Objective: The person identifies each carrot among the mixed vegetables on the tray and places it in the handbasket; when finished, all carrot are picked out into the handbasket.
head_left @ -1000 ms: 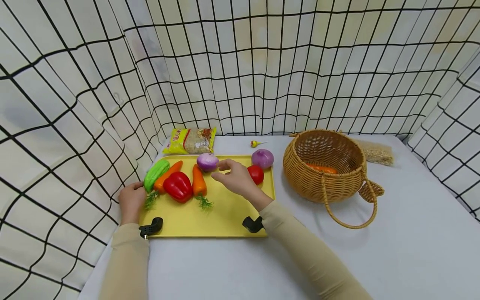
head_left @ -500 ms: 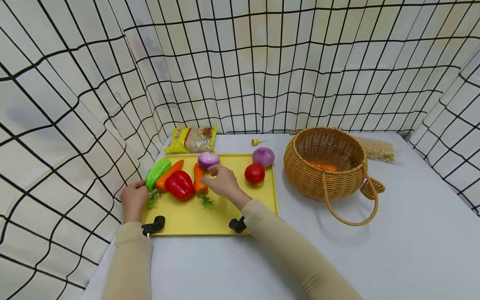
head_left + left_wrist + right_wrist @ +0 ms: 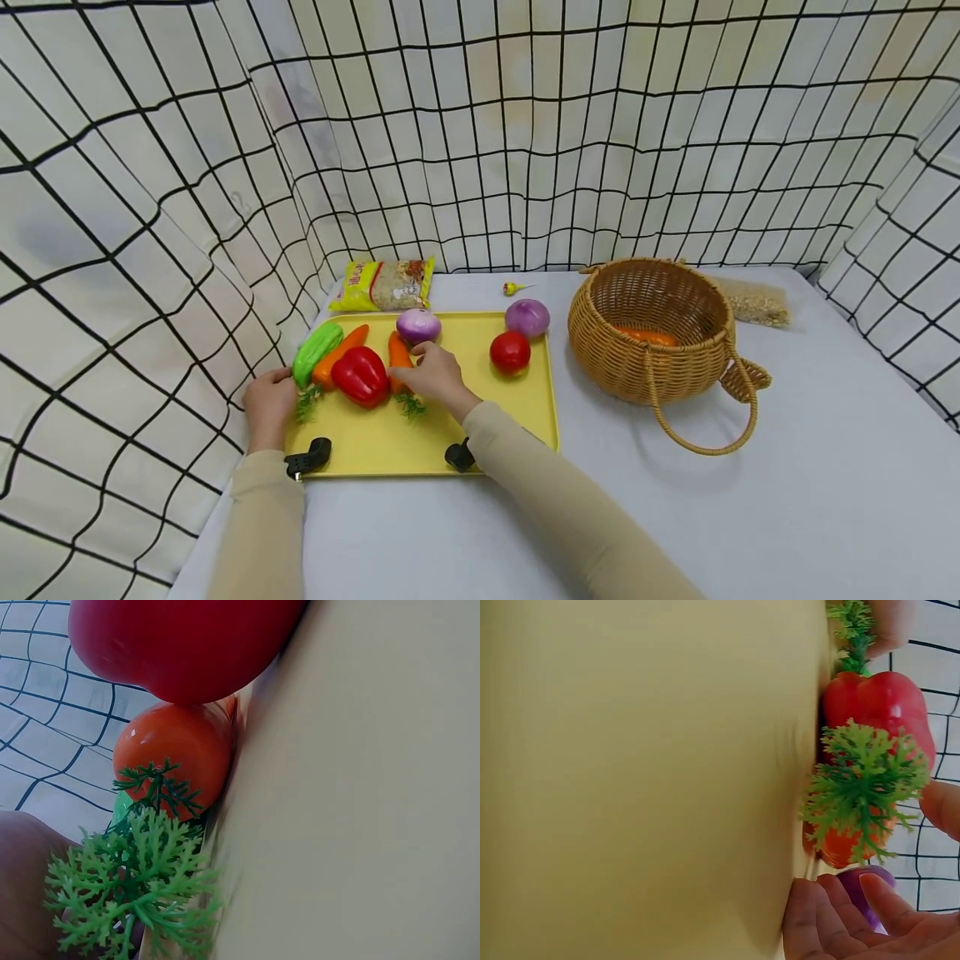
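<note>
In the head view my right hand [image 3: 433, 377] reaches over the right-hand carrot [image 3: 400, 353], which has a green leafy top. The right wrist view shows the thumb and fingers [image 3: 814, 919] spread apart on either side of that carrot. A red bell pepper [image 3: 361, 377] lies beside it. My left hand [image 3: 269, 405] rests at the left edge of the yellow tray [image 3: 360, 450], beside a ridged green vegetable [image 3: 317, 353]; I cannot tell whether its fingers grip the rim. Another carrot [image 3: 180, 757] lies between this vegetable and the pepper, its leaves partly covering my left hand.
A purple onion [image 3: 417, 326] and a second onion [image 3: 527, 317] lie along the tray's back, with a tomato [image 3: 510, 352] near the right. A wicker basket [image 3: 622, 371] with orange contents stands right of the tray. Bagged food [image 3: 386, 285] lies behind; black netting encloses the table.
My right hand has moved left and toward me, away from the tomato and past the purple onion, to the right-hand carrot. The left hand stays at the tray's edge.
</note>
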`<state>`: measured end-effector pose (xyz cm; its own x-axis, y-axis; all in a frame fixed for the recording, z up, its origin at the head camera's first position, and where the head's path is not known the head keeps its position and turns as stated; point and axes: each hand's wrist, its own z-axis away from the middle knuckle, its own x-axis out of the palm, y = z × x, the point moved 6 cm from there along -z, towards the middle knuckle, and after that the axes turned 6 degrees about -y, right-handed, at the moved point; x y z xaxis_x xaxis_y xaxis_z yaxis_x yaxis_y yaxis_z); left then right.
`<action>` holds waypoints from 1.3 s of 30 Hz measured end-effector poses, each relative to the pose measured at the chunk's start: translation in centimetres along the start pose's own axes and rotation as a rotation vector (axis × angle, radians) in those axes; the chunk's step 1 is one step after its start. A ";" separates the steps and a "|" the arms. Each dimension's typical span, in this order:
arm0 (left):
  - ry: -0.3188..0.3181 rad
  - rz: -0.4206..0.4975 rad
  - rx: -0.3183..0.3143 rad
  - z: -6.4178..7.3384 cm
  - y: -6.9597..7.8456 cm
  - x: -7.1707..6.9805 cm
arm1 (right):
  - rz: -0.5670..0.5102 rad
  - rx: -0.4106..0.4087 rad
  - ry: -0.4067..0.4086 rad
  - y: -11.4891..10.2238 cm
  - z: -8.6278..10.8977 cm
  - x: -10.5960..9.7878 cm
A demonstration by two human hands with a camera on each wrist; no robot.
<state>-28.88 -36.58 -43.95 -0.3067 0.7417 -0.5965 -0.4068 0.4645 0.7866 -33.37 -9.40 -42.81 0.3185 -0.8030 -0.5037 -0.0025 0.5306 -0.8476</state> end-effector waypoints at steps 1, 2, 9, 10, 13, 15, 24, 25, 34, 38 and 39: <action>0.000 0.000 0.000 0.0 0.0 0.0 | 0.007 0.001 0.004 0.0 -0.1 0.1; 0.000 0.001 0.003 -0.1 0.0 0.1 | 0.013 0.004 0.010 0.0 -0.1 0.1; -0.004 -0.006 0.010 -0.3 0.0 0.4 | 0.099 0.003 0.046 0.1 -0.6 0.3; -0.005 -0.004 0.009 -0.2 0.0 0.4 | 0.112 0.005 0.048 0.2 -0.6 0.3; -0.006 0.004 0.003 -0.1 0.0 0.6 | 0.149 0.012 0.047 0.3 -0.6 0.0; -0.004 0.003 0.005 0.0 0.2 0.6 | 0.156 0.028 0.038 0.4 -0.5 -0.3; -0.002 0.001 0.011 0.0 0.5 0.4 | 0.101 0.055 -0.051 1.1 0.3 -1.9; -0.001 0.001 0.013 0.0 0.5 0.3 | 0.092 0.055 -0.061 1.2 0.4 -2.1; 0.015 0.010 0.006 0.0 -0.1 0.0 | 0.080 -0.006 -0.068 0.3 2.5 -5.2; 0.016 0.000 0.024 0.0 -0.1 0.0 | 0.106 -0.094 -0.022 0.1 3.4 -7.2; 0.016 0.003 0.028 0.0 -0.1 0.0 | 0.106 -0.120 -0.013 0.1 3.7 -7.7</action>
<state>-28.81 -36.63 -44.01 -0.3220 0.7352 -0.5965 -0.3817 0.4757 0.7925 -32.37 -2.16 -38.39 0.3227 -0.7403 -0.5898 -0.1494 0.5754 -0.8041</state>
